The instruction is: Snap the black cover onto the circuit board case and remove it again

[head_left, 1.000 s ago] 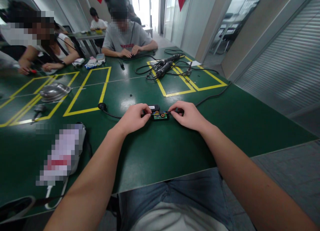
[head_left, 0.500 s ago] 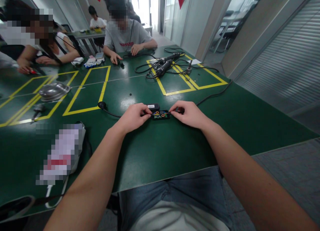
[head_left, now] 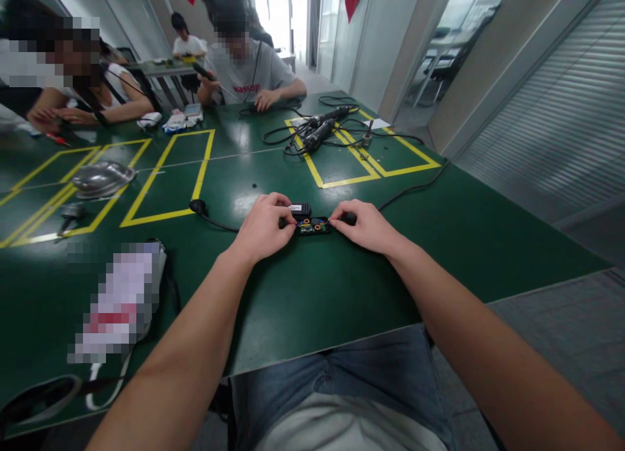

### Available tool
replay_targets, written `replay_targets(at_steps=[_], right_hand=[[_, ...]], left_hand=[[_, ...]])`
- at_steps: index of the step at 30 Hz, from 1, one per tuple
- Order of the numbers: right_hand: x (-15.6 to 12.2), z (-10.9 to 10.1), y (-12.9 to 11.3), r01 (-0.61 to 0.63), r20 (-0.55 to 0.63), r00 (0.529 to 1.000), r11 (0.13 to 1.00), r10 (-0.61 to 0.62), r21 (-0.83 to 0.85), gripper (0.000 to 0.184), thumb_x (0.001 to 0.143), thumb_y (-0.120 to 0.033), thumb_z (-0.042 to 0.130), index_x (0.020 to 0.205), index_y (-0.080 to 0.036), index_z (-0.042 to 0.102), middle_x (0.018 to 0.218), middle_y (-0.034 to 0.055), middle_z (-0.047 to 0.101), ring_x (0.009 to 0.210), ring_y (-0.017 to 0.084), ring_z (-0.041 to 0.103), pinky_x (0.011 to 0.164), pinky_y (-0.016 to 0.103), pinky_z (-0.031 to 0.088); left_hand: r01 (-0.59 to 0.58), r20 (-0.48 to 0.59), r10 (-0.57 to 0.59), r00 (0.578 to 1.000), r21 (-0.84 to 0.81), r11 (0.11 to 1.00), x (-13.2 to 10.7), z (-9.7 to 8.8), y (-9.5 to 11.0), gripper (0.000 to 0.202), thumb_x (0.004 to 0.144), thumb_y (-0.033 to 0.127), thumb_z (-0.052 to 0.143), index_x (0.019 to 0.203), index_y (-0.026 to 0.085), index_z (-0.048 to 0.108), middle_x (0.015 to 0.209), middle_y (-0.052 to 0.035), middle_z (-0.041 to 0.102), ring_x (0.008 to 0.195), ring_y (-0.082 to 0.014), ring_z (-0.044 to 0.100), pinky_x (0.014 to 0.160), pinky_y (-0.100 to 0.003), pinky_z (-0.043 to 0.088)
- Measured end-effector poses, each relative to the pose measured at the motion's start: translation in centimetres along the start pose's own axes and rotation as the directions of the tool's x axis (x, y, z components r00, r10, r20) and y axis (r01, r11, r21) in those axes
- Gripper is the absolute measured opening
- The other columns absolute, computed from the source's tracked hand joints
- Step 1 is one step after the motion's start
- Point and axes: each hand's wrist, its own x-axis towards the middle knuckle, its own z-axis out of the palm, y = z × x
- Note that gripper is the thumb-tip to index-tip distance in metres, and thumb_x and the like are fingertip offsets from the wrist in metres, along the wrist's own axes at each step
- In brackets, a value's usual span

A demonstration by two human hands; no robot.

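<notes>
An opened black plastic case (head_left: 315, 230) lies on the green table, a circuit board with copper coils and thin coloured wires showing inside. My left hand (head_left: 266, 226) is closed at its left end, pinching the black cable (head_left: 222, 226) where it enters; that cable leads to a round black plug (head_left: 198, 207). At the opposite end, my right hand (head_left: 359, 223) pinches the other black cable (head_left: 415, 187), which runs off to the upper right. Just behind the case, a black cover (head_left: 299, 209) with a white label touches or nearly touches my left fingers.
Black electric screwdrivers (head_left: 319, 132) with tangled cords lie within yellow tape outlines ahead. A metal bowl-like part (head_left: 103, 179) sits at left, and a blurred-out pale device (head_left: 117, 298) with a white cable is nearer. Two co-workers sit across the table (head_left: 322, 308).
My left fingers have shifted slightly over the left end of the case; my right hand stays at its end. Across the table, a co-worker has raised a hand holding a dark tool.
</notes>
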Motion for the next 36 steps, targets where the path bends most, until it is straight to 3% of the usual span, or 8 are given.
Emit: replay_targets(at_steps=[3,8,12,16,20,26,32,36], right_hand=[[0.0,0.2,0.0,-0.007,-0.001,1.0,1.0,0.007,0.023,0.009,0.091,-0.028,0.073,0.084,-0.025,0.078,0.086,0.0044,0.077,0.083,0.025,0.067,0.08,0.039,0.052],[0.1,0.4,-0.2,-0.023,-0.008,1.0,0.999,0.024,0.037,0.006,0.088,-0.027,0.072,0.084,-0.025,0.076,0.085,0.0045,0.077,0.083,0.025,0.068,0.08,0.039,0.053],[0.1,0.5,-0.3,-0.022,-0.008,1.0,0.999,0.023,0.032,0.006,0.088,-0.026,0.071,0.086,-0.025,0.077,0.085,0.0048,0.077,0.085,0.026,0.068,0.081,0.04,0.054],[0.1,0.4,-0.4,-0.007,0.003,1.0,0.999,0.007,0.039,0.006,0.088,-0.026,0.07,0.087,-0.025,0.076,0.086,0.005,0.077,0.086,0.025,0.068,0.082,0.04,0.055],[0.2,0.6,-0.1,-0.023,-0.022,0.999,0.996,0.025,0.085,0.013,0.092,-0.024,0.064,0.097,-0.024,0.076,0.091,0.0049,0.078,0.087,0.025,0.069,0.084,0.039,0.055],[0.4,0.9,0.2,-0.068,-0.05,0.996,0.993,0.073,0.096,0.025,0.101,-0.024,0.054,0.108,-0.025,0.078,0.09,0.0031,0.079,0.083,0.024,0.07,0.081,0.036,0.053],[0.5,0.8,-0.4,-0.05,-0.011,0.999,0.998,0.05,0.05,0.025,0.104,-0.036,0.061,0.104,-0.026,0.084,0.102,0.0065,0.085,0.094,0.028,0.074,0.085,0.04,0.055],[0.6,0.9,-0.4,-0.071,0.003,0.997,0.997,0.071,0.025,0.026,0.102,-0.041,0.067,0.105,-0.025,0.088,0.099,0.0071,0.085,0.089,0.027,0.072,0.081,0.039,0.053]], left_hand=[[0.053,-0.074,-0.057,0.996,-0.05,0.997,0.2,0.9,-0.3,0.013,0.093,0.019,0.072,0.09,0.021,0.084,0.154,-0.0138,0.068,0.145,-0.0355,0.06,0.131,-0.06,0.046],[0.133,-0.056,-0.139,0.989,-0.096,0.986,0.6,1.4,-1.3,0.041,0.103,0.019,0.06,0.139,0.024,0.08,0.159,-0.0119,0.07,0.152,-0.0327,0.06,0.135,-0.058,0.042],[0.211,-0.042,-0.218,0.975,-0.122,0.97,0.6,1.1,-1.9,0.036,0.1,0.029,0.072,0.134,0.026,0.083,0.138,-0.0104,0.083,0.133,-0.0352,0.073,0.122,-0.055,0.055],[0.274,-0.08,-0.284,0.956,-0.116,0.955,0.4,0.8,-1.8,0.037,0.098,0.031,0.076,0.134,0.023,0.083,0.132,-0.0131,0.083,0.123,-0.035,0.076,0.115,-0.054,0.058],[0.179,-0.08,-0.196,0.977,-0.178,0.968,0.4,0.4,-1.1,0.039,0.101,0.03,0.071,0.138,0.023,0.082,0.138,-0.0126,0.079,0.121,-0.0307,0.075,0.111,-0.05,0.06],[0.015,0.07,0.002,0.998,-0.241,0.97,0.1,-0.1,0.0,0.039,0.098,0.03,0.075,0.136,0.025,0.083,0.134,-0.0094,0.083,0.122,-0.0299,0.075,0.111,-0.049,0.059],[-0.026,0.095,0.04,0.995,-0.152,0.988,0.0,-0.4,0.4,0.033,0.099,0.03,0.076,0.13,0.024,0.086,0.13,-0.0095,0.083,0.119,-0.0305,0.076,0.116,-0.051,0.057],[-0.027,0.111,0.042,0.993,-0.129,0.991,0.1,-0.6,0.4,0.034,0.098,0.029,0.079,0.131,0.022,0.086,0.13,-0.0104,0.084,0.121,-0.0309,0.076,0.117,-0.05,0.056]])
